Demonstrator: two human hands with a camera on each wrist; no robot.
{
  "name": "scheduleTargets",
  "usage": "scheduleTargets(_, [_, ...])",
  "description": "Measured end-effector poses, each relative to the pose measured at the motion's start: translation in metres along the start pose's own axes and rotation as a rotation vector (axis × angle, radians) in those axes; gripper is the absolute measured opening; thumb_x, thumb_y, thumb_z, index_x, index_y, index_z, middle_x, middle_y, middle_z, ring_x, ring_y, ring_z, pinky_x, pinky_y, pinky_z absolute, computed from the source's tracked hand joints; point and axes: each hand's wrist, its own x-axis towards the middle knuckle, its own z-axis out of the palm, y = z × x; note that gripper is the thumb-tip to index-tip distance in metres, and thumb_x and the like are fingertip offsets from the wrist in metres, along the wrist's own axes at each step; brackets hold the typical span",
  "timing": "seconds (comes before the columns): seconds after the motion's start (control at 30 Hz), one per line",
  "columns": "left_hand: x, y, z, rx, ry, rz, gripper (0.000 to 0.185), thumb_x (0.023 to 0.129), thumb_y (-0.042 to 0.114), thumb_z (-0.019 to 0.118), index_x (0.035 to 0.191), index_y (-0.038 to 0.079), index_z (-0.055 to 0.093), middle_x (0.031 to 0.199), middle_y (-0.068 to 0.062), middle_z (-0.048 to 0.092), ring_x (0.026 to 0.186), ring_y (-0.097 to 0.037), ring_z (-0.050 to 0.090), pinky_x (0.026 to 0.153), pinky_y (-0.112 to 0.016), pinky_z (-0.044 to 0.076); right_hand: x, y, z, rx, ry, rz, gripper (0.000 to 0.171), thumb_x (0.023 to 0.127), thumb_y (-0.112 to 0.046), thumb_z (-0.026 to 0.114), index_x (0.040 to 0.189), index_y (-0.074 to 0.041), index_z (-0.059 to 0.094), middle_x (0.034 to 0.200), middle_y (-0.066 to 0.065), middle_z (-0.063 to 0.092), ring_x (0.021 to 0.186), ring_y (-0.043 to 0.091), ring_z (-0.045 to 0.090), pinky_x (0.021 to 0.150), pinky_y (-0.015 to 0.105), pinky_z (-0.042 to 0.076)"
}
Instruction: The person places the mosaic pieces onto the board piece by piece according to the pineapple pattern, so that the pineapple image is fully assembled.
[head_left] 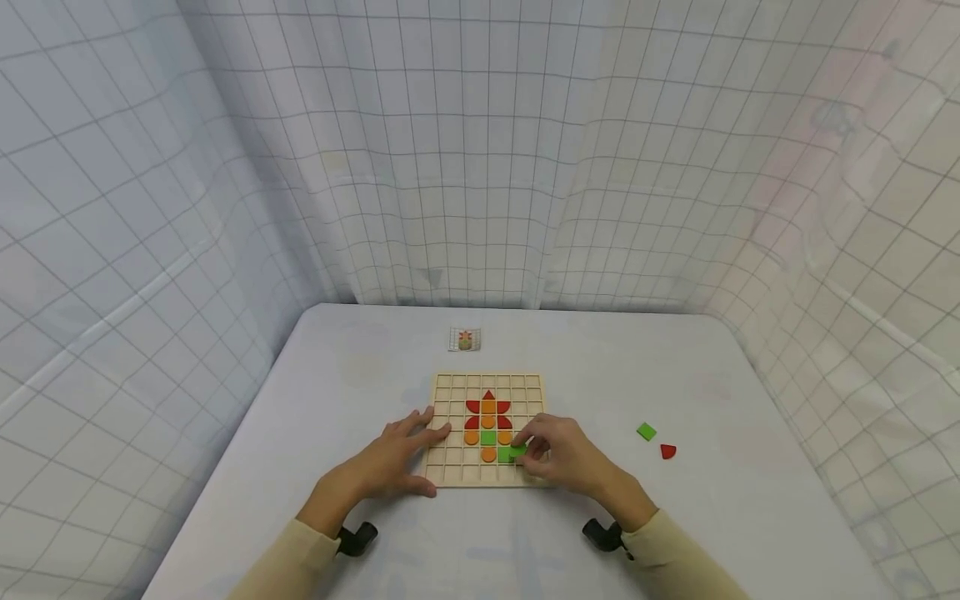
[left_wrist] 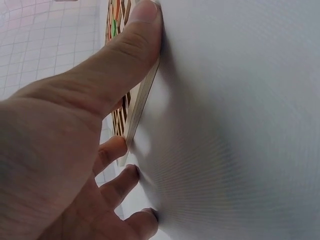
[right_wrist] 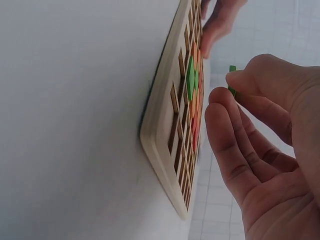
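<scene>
A wooden grid board (head_left: 457,475) lies on the white table, with red, orange and green pieces set in its middle cells. My right hand (head_left: 561,454) pinches a green square tile (head_left: 518,451) between thumb and index finger, over the board's lower right part. In the right wrist view the tile (right_wrist: 232,80) shows edge-on, above the board's surface. My left hand (head_left: 390,458) rests spread at the board's left edge, its fingers straight and its thumb (left_wrist: 145,30) by the near left corner. An orange round piece (head_left: 488,455) and a green square (head_left: 504,455) sit side by side in a lower row.
On the table to the right lie a loose green square (head_left: 647,432) and a red rounded piece (head_left: 668,451). A small card with a printed grid pattern (head_left: 465,339) lies beyond the board. Grid-patterned white curtains (head_left: 480,167) stand around the table.
</scene>
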Motion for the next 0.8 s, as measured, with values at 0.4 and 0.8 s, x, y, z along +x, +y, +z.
scheduleTargets(0.4, [-0.002,0.002,-0.002,-0.013,0.002,0.006,0.102,0.09,0.044,0.101,0.177,0.021,0.053,0.192,-0.023,0.03,0.172,-0.065,0.032,0.13,-0.083,0.042,0.025,-0.009,0.021,-0.005,-0.024,-0.057,0.014,0.095,0.003,0.09,0.107,-0.005,0.088,0.1,0.006,0.08,0.085,0.002,0.073,0.078,0.016,0.064])
scheduleTargets(0.8, [-0.001,-0.002,-0.001,-0.009,0.005,0.02,0.102,0.091,0.047,0.099,0.178,0.023,0.051,0.193,-0.023,0.028,0.172,-0.066,0.031,0.129,-0.085,0.042,0.041,-0.016,0.035,-0.14,-0.064,-0.044,0.008,0.1,-0.01,0.093,0.107,-0.011,0.091,0.106,0.001,0.084,0.089,0.003,0.068,0.08,0.017,0.058])
